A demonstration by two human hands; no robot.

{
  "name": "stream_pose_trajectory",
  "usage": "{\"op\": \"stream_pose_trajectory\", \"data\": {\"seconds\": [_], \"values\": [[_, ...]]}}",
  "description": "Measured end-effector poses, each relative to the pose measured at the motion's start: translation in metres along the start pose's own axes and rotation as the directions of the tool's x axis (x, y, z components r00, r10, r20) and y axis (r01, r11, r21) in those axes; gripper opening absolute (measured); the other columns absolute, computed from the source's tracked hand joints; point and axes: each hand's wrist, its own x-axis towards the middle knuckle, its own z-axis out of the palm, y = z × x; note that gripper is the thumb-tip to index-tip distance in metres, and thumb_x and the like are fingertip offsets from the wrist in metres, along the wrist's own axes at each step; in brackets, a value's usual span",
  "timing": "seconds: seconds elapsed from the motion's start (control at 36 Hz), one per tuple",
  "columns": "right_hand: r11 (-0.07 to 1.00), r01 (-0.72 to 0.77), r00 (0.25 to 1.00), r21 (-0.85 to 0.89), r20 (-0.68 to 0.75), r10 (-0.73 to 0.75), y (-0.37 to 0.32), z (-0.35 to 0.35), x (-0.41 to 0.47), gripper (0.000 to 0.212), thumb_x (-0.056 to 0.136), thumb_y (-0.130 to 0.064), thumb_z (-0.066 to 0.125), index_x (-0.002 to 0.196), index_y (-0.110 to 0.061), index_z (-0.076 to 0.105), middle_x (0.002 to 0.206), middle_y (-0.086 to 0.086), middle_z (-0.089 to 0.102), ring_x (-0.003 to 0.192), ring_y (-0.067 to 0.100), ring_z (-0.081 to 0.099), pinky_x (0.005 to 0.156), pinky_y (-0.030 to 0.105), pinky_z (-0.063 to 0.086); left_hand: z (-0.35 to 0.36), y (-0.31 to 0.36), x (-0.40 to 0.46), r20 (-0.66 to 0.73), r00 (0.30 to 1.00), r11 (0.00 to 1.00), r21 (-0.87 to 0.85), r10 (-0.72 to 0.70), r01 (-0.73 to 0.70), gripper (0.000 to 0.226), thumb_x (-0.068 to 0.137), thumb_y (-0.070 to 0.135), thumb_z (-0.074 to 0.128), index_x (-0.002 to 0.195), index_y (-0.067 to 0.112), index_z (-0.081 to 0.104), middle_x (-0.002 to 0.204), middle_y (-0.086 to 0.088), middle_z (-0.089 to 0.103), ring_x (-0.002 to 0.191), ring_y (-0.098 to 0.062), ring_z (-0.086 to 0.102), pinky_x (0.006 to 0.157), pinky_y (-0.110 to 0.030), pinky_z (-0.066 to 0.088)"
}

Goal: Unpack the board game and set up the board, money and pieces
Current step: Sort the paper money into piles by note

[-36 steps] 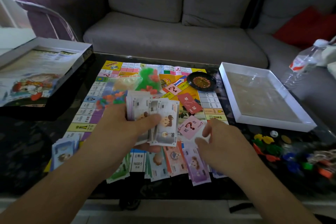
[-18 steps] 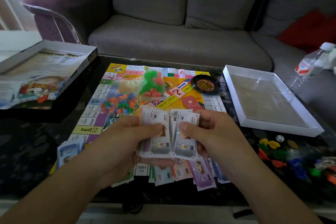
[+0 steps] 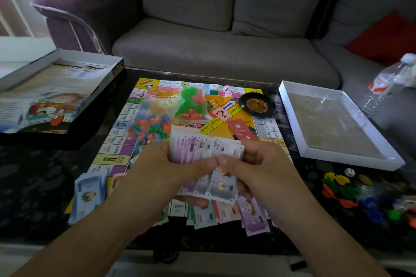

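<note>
Change: since a second ago, right hand (image 3: pixel 254 171) has joined left hand (image 3: pixel 171 171) on the banknotes (image 3: pixel 202 153).
Notes: fanned at frame centre, pinched by both thumbs.
Board (image 3: pixel 227 105): beneath, on the table (image 3: pixel 33 186).
Tray (image 3: pixel 333 119): right.

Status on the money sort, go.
Left hand and right hand both grip fanned banknotes. Board unfolded, sorted piles along near edge. Nothing blocking.

Home living rm: grey sofa (image 3: pixel 225 56), dark coffee table (image 3: pixel 33 186).
</note>
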Motion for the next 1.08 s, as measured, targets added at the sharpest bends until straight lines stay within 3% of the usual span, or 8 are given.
{"op": "stream_pose_trajectory", "data": {"seconds": [0.17, 0.36, 0.5, 0.58, 0.72, 0.92, 1.0, 1.08], "values": [[0.998, 0.010, 0.998, -0.056, -0.062, -0.014, -0.001, -0.007, 0.001, 0.009, 0.093, -0.018, 0.078, 0.094, -0.026, 0.082, 0.081, -0.003, 0.080, 0.048, 0.003, 0.061, 0.054, 0.022, 0.049, 0.000, 0.000, 0.000, 0.004, 1.000, 0.999, -0.048, -0.019, 0.019, 0.019, 0.095, 0.012, 0.069, 0.112, 0.008, 0.075, 0.103, -0.014, 0.080, 0.089, -0.040, 0.078, 0.087, -0.066, 0.056], [1.000, -0.031, 0.999, -0.007, 0.017, 0.031, 0.002, 0.001, 0.000, 0.009, 0.098, -0.019, 0.074, 0.102, -0.024, 0.079, 0.070, 0.001, 0.073, 0.047, 0.015, 0.055, 0.046, 0.021, 0.044, 0.004, -0.003, 0.000, -0.037, 0.999, 0.999, -0.017, 0.032, -0.033, 0.016, 0.093, 0.011, 0.072, 0.108, 0.009, 0.078, 0.098, -0.016, 0.080, 0.084, -0.041, 0.078, 0.081, -0.067, 0.059], [0.983, -0.039, 0.998, -0.178, -0.054, 0.030, -0.007, -0.037, 0.009, 0.013, 0.100, -0.016, 0.069, 0.098, -0.026, 0.076, 0.079, 0.006, 0.077, 0.054, 0.013, 0.057, 0.051, 0.026, 0.046, 0.004, -0.004, 0.004, -0.108, 0.994, 0.999, -0.030, 0.014, -0.017, 0.015, 0.089, 0.011, 0.074, 0.103, 0.006, 0.079, 0.096, -0.015, 0.080, 0.082, -0.041, 0.078, 0.076, -0.062, 0.062], [0.923, -0.085, 0.993, -0.374, -0.113, 0.045, -0.010, -0.083, 0.012, 0.011, 0.099, -0.011, 0.069, 0.098, -0.021, 0.074, 0.065, -0.011, 0.073, 0.051, 0.003, 0.059, 0.051, 0.019, 0.045, 0.003, -0.005, 0.006, -0.113, 0.993, 0.999, -0.038, -0.018, 0.014, 0.018, 0.088, 0.011, 0.075, 0.105, 0.004, 0.077, 0.096, -0.015, 0.080, 0.082, -0.039, 0.078, 0.069, -0.057, 0.064], [0.726, -0.267, 0.962, -0.634, -0.128, 0.242, 0.014, -0.139, 0.013, 0.010, 0.093, -0.010, 0.076, 0.084, -0.014, 0.076, 0.061, 0.002, 0.074, 0.047, 0.020, 0.065, 0.053, 0.039, 0.051, 0.005, -0.004, 0.007, -0.102, 0.994, 0.998, -0.054, -0.024, 0.018, 0.017, 0.088, 0.008, 0.074, 0.104, 0.003, 0.076, 0.096, -0.015, 0.080, 0.082, -0.041, 0.078, 0.061, -0.056, 0.064], [0.559, -0.405, 0.875, -0.724, -0.130, 0.465, 0.031, -0.139, 0.017, 0.006, 0.092, -0.021, 0.079, 0.092, -0.016, 0.076, 0.067, 0.005, 0.076, 0.055, 0.014, 0.061, 0.051, 0.025, 0.044, 0.010, -0.003, 0.007, -0.051, 0.998, 0.998, -0.055, -0.045, 0.042, 0.018, 0.089, 0.009, 0.073, 0.106, 0.002, 0.076, 0.100, -0.017, 0.080, 0.086, -0.043, 0.077, 0.082, -0.065, 0.059], [0.548, -0.444, 0.872, -0.709, -0.201, 0.447, 0.028, -0.136, 0.015, 0.012, 0.092, -0.027, 0.081, 0.094, -0.017, 0.075, 0.070, 0.003, 0.076, 0.061, 0.015, 0.064, 0.052, 0.026, 0.047, 0.012, -0.004, 0.006, -0.022, 0.998, 0.997, -0.063, -0.054, 0.053, 0.023, 0.089, 0.010, 0.074, 0.111, 0.004, 0.075, 0.103, -0.017, 0.079, 0.089, -0.043, 0.077, 0.083, -0.066, 0.058], [0.644, -0.439, 0.898, -0.626, -0.293, 0.327, 0.019, -0.130, 0.011, 0.017, 0.093, -0.029, 0.078, 0.095, -0.013, 0.073, 0.062, 0.001, 0.072, 0.058, 0.017, 0.062, 0.053, 0.028, 0.045, 0.012, -0.006, 0.004, -0.023, 0.998, 0.996, -0.074, -0.060, 0.058, 0.023, 0.088, 0.010, 0.074, 0.111, 0.006, 0.075, 0.103, -0.014, 0.080, 0.089, -0.040, 0.078, 0.074, -0.064, 0.062]]}}
